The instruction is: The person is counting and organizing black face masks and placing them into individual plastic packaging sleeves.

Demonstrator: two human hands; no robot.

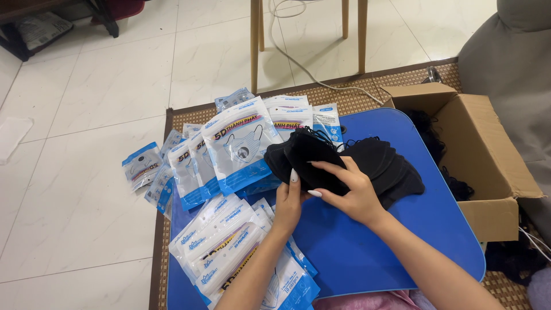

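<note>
Both hands are gripping a stack of black face masks at frame centre, over a blue surface (367, 241).

The left hand (288, 202) is closing on the lower edge of the black face masks (367, 161); the right hand (353, 192) is pinching a mask on top. Packaged masks (238, 143) are lying left of centre, more packets (224, 247) at lower left. A cardboard box (488, 155) is sitting open at right.
</note>
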